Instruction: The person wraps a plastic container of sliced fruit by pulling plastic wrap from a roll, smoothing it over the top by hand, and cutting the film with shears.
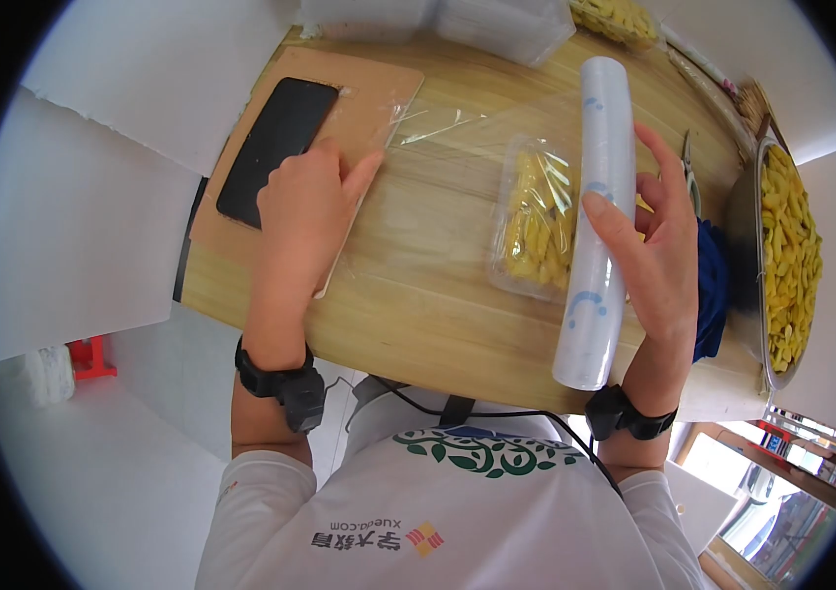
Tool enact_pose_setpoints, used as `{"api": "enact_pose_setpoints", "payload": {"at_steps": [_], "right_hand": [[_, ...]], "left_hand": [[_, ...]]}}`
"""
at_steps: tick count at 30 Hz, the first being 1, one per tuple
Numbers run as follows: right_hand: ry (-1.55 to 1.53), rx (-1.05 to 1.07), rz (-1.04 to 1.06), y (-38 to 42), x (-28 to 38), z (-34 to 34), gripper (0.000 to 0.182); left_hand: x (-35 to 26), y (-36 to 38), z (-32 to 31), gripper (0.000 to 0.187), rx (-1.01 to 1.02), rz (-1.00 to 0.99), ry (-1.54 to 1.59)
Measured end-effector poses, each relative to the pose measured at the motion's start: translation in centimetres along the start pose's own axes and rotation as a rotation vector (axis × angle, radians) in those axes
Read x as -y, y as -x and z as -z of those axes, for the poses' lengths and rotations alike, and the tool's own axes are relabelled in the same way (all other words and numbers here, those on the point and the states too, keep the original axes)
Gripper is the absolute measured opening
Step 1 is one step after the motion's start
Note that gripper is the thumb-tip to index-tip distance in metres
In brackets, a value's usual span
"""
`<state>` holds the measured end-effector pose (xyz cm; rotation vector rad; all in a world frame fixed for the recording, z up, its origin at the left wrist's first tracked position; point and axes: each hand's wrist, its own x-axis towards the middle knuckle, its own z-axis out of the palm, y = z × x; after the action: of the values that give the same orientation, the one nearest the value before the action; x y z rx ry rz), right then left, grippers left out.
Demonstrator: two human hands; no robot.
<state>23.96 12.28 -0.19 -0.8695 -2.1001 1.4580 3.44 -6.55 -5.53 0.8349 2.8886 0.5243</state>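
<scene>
My right hand [659, 241] grips a roll of plastic wrap [600, 221], thumb on top and fingers along its right side. Clear film [477, 128] stretches from the roll leftward to a brown board [369, 79]. Partly beneath the roll and film lies a clear plastic tray [499, 258] of yellow pieces [536, 216]. My left hand [310, 202] rests over the board, beside a dark phone-like slab [278, 143]. Its fingers are curled under and the thumb points outward; whatever they pinch is hidden.
A metal basin [747, 226] heaped with yellow pieces [790, 265] stands at the right. Scissors [689, 167] and a dark blue cloth [711, 290] lie beside it. Clear plastic containers [497, 25] and another filled tray [620, 22] are at the back.
</scene>
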Motion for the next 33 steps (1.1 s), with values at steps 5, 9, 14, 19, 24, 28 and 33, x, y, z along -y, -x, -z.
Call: {"api": "enact_pose_setpoints", "payload": {"at_steps": [5, 9, 14, 19, 24, 28, 33], "right_hand": [[0.016, -0.004, 0.001, 0.0, 0.0, 0.0, 0.079], [0.005, -0.004, 0.011, 0.0, 0.0, 0.0, 0.079], [0.007, -0.008, 0.017, 0.0, -0.1, 0.0, 0.078], [0.003, -0.020, 0.003, 0.1, 0.0, -0.2, 0.077], [0.011, -0.015, 0.004, 0.0, 0.0, -0.1, 0.077], [0.031, -0.015, 0.010, 0.0, 0.0, -0.2, 0.077], [0.032, -0.019, 0.006, 0.0, 0.0, -0.2, 0.078]], "left_hand": [[-0.5, 0.1, -0.5, 0.049, -0.019, -0.027, -0.036], [-0.4, 0.0, -0.8, 0.049, -0.048, 0.008, -0.036], [0.1, -0.1, -0.5, 0.049, -0.043, 0.023, 0.070], [0.5, -0.2, -0.7, 0.049, -0.068, 0.014, 0.150], [0.5, -0.4, -0.7, 0.035, -0.067, 0.050, 0.259], [1.1, -0.8, -1.1, 0.026, -0.104, 0.030, 0.575], [0.5, -0.6, -1.9, 0.010, -0.097, -0.069, 0.694]]}}
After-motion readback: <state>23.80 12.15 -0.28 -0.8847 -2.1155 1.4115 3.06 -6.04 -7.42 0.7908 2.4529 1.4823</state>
